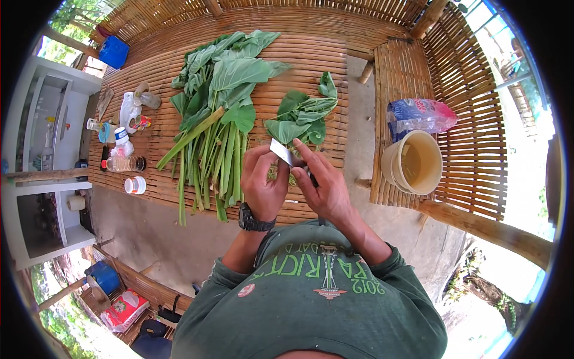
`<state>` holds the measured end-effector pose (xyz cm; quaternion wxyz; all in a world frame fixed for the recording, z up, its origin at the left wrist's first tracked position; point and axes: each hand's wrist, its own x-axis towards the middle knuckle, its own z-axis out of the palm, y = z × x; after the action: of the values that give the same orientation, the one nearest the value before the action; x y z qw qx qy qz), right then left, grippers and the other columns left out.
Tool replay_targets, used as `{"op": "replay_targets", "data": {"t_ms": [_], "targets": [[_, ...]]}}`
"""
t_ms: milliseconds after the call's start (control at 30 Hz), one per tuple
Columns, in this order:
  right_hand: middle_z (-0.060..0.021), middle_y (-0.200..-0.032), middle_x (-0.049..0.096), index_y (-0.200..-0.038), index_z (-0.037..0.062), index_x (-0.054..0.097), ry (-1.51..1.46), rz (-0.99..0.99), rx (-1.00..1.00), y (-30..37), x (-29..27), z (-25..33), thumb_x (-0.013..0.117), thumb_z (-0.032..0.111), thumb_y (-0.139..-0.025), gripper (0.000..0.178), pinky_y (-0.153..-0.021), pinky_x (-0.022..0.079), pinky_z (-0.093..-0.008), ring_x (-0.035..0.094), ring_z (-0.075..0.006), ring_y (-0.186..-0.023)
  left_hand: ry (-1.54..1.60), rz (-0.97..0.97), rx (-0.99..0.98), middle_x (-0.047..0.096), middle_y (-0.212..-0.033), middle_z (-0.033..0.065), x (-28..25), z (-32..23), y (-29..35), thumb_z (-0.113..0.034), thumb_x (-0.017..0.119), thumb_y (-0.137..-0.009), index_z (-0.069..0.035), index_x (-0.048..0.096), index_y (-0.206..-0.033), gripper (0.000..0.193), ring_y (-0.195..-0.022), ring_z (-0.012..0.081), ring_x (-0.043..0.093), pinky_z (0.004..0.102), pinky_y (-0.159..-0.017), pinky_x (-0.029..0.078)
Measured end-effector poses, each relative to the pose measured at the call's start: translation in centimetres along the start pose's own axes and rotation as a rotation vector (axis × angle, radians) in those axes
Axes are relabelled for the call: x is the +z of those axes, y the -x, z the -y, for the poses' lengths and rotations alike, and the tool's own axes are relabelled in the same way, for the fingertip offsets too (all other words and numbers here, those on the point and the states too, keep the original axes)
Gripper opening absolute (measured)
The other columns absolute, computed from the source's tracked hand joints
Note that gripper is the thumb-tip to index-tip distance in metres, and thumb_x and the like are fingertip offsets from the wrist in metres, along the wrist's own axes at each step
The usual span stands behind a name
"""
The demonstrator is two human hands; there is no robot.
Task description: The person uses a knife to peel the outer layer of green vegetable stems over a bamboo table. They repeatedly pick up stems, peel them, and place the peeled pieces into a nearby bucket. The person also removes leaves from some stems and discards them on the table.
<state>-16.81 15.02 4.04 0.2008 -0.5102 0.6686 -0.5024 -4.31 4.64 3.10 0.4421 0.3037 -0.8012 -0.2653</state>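
My right hand [327, 186] is closed around the dark handle of a knife, mostly hidden in the palm. Its shiny blade [281, 152] points left and away from me, across the gap between both hands. My left hand [263, 184], a black watch on its wrist, has its fingers curled in beside the blade; what they grip is hidden. Just beyond my fingers lies a small heap of green leaves [308, 113] on the slatted bamboo table [317, 57]. Left of it rests a large bundle of broad leaves [236, 78] with long thick green stalks [206, 161] toward me.
Bottles [124, 163], a white-lidded jar [135, 185] and other small containers stand along the table's left side. To the right, a bamboo bench holds a cream bucket [412, 163] and a blue-and-pink plastic bag [421, 115]. A blue container [113, 52] is at the far left.
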Motion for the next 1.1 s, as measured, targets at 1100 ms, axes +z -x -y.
{"op": "replay_targets", "data": {"t_ms": [1100], "targets": [[-0.0006,-0.081,0.062,-0.138,0.0033,0.065,-0.732,-0.089,0.951,1.8,-0.9,-19.9,0.056,0.044,-0.111,0.05,-0.049,0.041,-0.0287,0.048,-0.0092,-0.056,1.123,-0.256,-0.681,0.072,-0.119,0.0105,-6.0,7.9,-0.9,-0.006,0.069,-0.103,-0.004,0.067,-0.121,0.019,-0.11,0.0264,0.073,0.0427,-0.096,0.064]]}}
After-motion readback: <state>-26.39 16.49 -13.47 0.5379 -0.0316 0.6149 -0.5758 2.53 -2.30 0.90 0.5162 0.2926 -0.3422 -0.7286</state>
